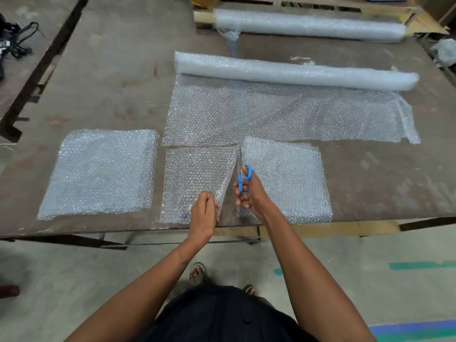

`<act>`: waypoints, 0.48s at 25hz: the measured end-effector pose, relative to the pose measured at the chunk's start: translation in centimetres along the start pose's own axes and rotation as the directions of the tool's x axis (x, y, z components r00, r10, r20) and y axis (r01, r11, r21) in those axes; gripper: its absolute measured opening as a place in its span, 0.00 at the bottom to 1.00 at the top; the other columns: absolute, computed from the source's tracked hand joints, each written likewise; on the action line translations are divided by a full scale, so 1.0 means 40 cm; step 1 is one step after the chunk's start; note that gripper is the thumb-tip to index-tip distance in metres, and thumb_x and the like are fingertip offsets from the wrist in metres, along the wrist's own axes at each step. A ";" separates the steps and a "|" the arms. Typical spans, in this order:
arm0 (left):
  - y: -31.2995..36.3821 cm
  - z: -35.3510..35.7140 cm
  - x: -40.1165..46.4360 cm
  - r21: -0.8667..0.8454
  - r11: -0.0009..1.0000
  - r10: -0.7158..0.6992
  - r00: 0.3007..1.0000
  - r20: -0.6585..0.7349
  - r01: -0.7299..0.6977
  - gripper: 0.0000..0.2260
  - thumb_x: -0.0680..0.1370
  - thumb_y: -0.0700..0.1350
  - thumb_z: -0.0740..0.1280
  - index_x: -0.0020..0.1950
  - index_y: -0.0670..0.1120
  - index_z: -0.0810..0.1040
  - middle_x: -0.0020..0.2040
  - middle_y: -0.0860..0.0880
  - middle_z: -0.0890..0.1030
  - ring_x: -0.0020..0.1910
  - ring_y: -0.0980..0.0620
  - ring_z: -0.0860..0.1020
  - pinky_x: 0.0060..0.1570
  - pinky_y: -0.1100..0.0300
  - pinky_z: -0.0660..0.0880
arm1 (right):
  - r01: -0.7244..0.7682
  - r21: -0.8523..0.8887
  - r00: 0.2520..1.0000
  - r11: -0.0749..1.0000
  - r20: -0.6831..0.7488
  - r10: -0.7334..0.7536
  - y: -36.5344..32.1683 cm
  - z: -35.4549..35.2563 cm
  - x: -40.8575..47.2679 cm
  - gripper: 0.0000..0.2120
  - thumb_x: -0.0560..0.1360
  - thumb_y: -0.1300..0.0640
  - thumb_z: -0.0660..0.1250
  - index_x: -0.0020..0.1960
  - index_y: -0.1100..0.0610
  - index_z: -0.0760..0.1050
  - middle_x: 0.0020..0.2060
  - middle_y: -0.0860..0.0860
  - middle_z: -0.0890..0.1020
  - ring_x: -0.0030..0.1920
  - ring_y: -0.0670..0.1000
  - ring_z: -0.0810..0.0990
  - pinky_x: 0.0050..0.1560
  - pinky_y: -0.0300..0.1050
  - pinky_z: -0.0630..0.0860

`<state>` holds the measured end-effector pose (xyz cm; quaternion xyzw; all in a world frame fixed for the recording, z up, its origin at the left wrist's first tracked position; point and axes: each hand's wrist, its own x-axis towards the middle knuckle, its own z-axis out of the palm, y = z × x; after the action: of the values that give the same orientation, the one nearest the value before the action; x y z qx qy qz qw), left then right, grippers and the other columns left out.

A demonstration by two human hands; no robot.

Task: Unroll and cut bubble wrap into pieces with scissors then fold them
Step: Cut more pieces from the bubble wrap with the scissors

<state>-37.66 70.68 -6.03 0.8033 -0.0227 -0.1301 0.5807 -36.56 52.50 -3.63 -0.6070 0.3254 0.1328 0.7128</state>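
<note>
On the table (pixel 111 77), right hand (pixel 249 193) points scissors (pixel 243 177) away, toward the roll (pixel 296 71).

Even soft light — sharp centre, wide-angle bowing at edges.

Your right hand (pixel 248 191) grips the blue scissors (pixel 243 177), blades in the bubble wrap sheet (pixel 197 178). Your left hand (pixel 203 213) pinches the sheet's raised cut edge above the surface (pixel 118 82).

Blue-handled scissors (pixel 243 177) stand, blades closed, in the cut between two bubble wrap pieces (pixel 197 181), nearer than the half-unrolled roll (pixel 296 71).
</note>
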 end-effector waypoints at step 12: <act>-0.006 -0.004 0.001 0.005 0.998 0.056 0.998 0.010 -0.056 0.10 0.82 0.49 0.53 0.44 0.47 0.68 0.30 0.44 0.75 0.28 0.49 0.72 0.31 0.47 0.70 | 0.024 0.102 1.000 0.994 0.011 -0.025 -0.043 0.017 0.056 0.26 0.84 0.34 0.61 0.50 0.59 0.77 0.33 0.49 0.77 0.26 0.48 0.72 0.19 0.38 0.61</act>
<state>-37.62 70.88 -6.21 0.8032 -0.0482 -0.1177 0.5820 -33.67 52.30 -3.64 -0.5729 0.3199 0.1109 0.7464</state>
